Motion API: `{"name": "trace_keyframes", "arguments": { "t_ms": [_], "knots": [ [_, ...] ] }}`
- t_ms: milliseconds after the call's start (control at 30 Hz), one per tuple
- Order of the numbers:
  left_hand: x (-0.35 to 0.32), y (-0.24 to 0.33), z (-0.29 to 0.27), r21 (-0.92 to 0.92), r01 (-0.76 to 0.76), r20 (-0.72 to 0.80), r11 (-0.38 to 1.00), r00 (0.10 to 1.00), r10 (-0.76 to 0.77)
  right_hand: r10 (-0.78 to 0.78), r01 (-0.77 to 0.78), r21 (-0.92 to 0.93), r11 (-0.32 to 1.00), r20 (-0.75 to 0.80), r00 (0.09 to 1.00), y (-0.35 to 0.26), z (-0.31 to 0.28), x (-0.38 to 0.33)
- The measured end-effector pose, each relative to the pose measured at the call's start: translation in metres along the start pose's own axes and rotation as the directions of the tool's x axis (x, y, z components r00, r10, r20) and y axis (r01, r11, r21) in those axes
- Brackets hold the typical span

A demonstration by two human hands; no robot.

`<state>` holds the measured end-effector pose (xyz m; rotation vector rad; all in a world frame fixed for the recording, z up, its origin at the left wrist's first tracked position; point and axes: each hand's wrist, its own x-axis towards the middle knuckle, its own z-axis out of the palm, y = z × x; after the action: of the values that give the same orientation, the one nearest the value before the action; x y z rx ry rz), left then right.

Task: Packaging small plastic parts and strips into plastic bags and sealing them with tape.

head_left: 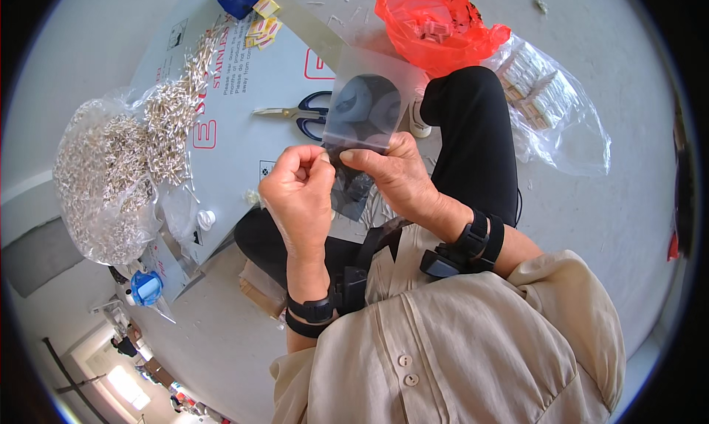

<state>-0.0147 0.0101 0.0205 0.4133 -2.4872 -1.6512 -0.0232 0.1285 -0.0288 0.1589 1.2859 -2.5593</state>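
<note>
pinching one small clear bag (363,110) between left hand (299,195) and right hand (395,177).

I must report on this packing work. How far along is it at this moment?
Done, it seems: small filled packets lie in the clear bag and the red bag. In hand: the left hand and the right hand both pinch one small clear pouch; I cannot tell if it holds anything. Left: a large heap of small metal pieces is still loose beside the scissors.
</note>
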Motion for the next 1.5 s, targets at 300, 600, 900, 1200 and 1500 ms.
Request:
{"name": "trace_keyframes", "arguments": {
  "t_ms": [300,600,900,1200,1500],
  "knots": [
    [-0.002,-0.004,0.005,0.114,-0.198,-0.008,0.973,0.980,0.201,0.003,-0.003,0.031,1.000,-0.019,1.000,0.001,-0.001,-0.001],
    [-0.001,-0.002,0.008,0.107,-0.133,-0.052,0.985,0.989,0.139,-0.065,0.064,-0.051,0.997,-0.012,0.998,-0.001,0.002,-0.003],
    [-0.004,-0.008,0.004,0.076,-0.155,-0.043,0.985,0.986,0.159,-0.074,0.068,-0.090,0.994,-0.068,0.995,-0.005,0.000,-0.004],
    [-0.002,-0.007,0.007,0.308,-0.315,0.012,0.898,0.945,0.328,-0.258,0.272,-0.240,0.932,0.088,0.962,-0.006,-0.003,-0.003],
    [0.006,-0.005,-0.008,0.118,-0.131,0.131,0.984,0.985,0.115,-0.163,0.194,-0.286,0.938,0.131,0.978,-0.010,-0.007,-0.002]
  ]
}}
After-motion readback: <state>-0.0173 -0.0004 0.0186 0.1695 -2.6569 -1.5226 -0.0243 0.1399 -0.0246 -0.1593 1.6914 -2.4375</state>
